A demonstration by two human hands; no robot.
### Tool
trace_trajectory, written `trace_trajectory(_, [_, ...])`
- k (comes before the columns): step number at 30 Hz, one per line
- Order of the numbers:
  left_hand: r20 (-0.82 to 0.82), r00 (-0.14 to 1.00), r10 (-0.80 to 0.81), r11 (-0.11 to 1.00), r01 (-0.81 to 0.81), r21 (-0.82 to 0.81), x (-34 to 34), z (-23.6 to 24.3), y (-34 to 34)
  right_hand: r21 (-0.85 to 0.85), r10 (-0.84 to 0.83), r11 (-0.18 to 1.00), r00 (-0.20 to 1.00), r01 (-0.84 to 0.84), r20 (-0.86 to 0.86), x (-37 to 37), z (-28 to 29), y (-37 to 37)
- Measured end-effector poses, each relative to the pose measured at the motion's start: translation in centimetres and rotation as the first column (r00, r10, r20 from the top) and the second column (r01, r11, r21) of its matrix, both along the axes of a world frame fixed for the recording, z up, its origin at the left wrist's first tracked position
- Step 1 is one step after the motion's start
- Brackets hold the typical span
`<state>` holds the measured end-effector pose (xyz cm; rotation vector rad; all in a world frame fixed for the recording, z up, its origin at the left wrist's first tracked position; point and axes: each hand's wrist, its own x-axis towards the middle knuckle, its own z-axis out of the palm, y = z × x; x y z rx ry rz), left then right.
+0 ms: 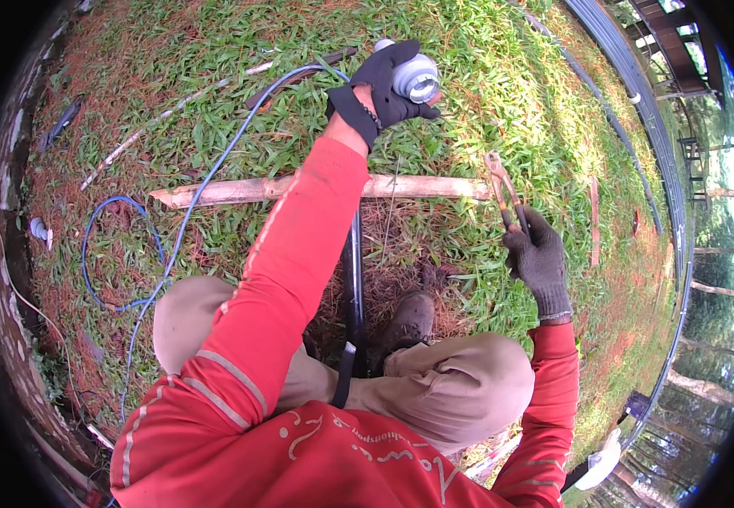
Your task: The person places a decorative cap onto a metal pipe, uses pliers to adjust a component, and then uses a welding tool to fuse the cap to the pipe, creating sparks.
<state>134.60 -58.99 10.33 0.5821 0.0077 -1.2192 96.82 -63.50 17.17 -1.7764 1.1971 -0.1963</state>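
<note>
My left hand (384,89), in a black glove, is stretched forward with its fingers wrapped round a grey, round plastic pipe fitting (418,80), whose ringed opening faces up. On the right, my right hand (538,258), in a dark grey knitted glove, grips the handles of a pair of pliers (507,193). Their rusty head points away from me, above the grass. Between my legs a black pipe (353,288) runs forward to a peeled wooden pole (257,190) lying crosswise. My left forearm covers part of that pole.
A blue cord (187,214) curves over the grass at left and reaches up beside my left hand. Another grey fitting (40,229) lies at far left. A thin stick (143,129) lies ahead. Long dark pipes (638,93) stretch along the right side.
</note>
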Motion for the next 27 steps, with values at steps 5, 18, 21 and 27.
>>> trace_trajectory(5, [0.481,0.866,-0.137,0.99,0.103,0.096,9.3,0.2,-0.2,0.251,-0.08,0.964,0.996,0.09,-0.048,-7.1,-16.6,3.1])
trace_trajectory(18, [0.412,0.909,-0.058,0.979,-0.028,0.201,12.5,-12.9,6.6,-0.558,0.597,0.538,0.753,-0.631,-0.277,14.8,-15.4,-6.9])
trace_trajectory(21, [0.166,0.977,-0.132,0.991,0.131,0.016,13.0,-16.0,7.8,-0.388,0.531,0.705,0.805,-0.593,-0.265,25.6,-17.0,-7.7])
trace_trajectory(27, [0.267,0.962,-0.06,0.995,0.037,0.093,12.7,-15.8,7.8,0.126,0.476,0.879,0.833,-0.459,-0.283,37.3,-22.6,-7.9])
